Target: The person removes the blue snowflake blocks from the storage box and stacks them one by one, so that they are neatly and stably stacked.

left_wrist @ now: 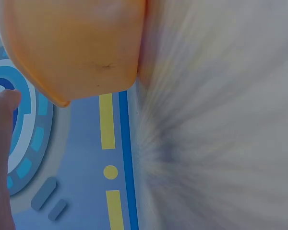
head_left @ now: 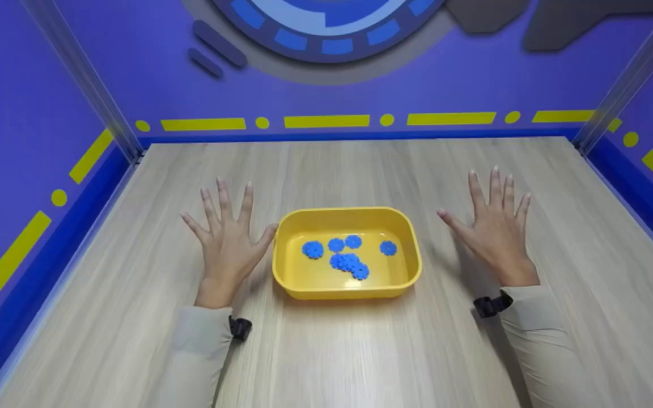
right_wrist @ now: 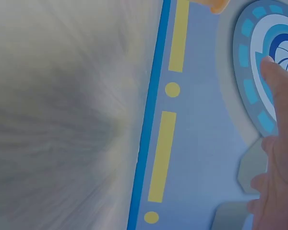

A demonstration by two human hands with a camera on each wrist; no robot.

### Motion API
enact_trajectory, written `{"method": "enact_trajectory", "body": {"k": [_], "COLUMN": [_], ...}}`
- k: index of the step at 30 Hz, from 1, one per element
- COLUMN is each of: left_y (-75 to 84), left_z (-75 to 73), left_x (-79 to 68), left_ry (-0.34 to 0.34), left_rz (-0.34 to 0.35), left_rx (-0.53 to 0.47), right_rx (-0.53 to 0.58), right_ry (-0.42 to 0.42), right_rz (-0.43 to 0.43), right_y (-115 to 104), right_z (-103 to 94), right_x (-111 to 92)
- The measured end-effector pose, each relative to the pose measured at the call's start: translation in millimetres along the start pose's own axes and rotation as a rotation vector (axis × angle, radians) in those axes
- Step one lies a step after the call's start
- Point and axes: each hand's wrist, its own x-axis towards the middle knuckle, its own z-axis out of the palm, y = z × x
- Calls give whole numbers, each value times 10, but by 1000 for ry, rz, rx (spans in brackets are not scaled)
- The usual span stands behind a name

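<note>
A yellow rectangular tub (head_left: 347,293) stands in the middle of the table. On its floor lie several small blue toothed discs (head_left: 388,248), some apart and some overlapping in a cluster. My left hand (head_left: 227,243) is spread palm down at the tub's left, its thumb tip right at the rim in the head view. To the right of the tub, my right hand (head_left: 496,235) is spread the same way, apart from it. Both hands hold nothing. The left wrist view shows the tub's outer wall (left_wrist: 77,48) close by; in the right wrist view a thumb (right_wrist: 278,86) stands out.
The pale wood-grain table (head_left: 349,357) is bounded by a purple back wall (head_left: 134,85) with yellow dashes and a blue wheel graphic, and by side walls. Clear corner posts (head_left: 624,85) rise at the back. Black straps (head_left: 493,306) sit on both wrists.
</note>
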Motion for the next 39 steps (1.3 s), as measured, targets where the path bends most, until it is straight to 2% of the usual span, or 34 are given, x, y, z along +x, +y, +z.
{"method": "enact_trajectory", "body": {"k": [5, 8, 13, 17, 22, 27, 30, 34, 39], "left_y": [9, 17, 16, 26, 63, 119, 135, 138, 149], "left_z": [-31, -60, -62, -8, 112, 244, 320, 398, 439], "left_x": [21, 29, 33, 23, -15, -48, -81, -125, -162], "left_ry": [21, -11, -66, -118, -189, -257, -299, -340, -369], "left_rz": [-11, -40, -101, -188, -312, -430, -455, -459, -472], "left_rx": [-110, -250, -600, -912, -1285, -1626, -1728, -1753, -1783], "right_rx": [80, 144, 304, 415, 487, 500, 484, 446, 357], "right_ry": [15, 23, 5, -35, -145, -285, -380, -487, -628], "right_rz": [-22, -48, -60, -82, -128, -180, -225, -306, -369], "right_y": [-53, -104, -244, -371, -551, -717, -809, -942, -1117], "right_z": [-52, -92, -174, -216, -223, -191, -157, -115, -34], "right_x": [46, 83, 166, 243, 363, 509, 577, 631, 655]}}
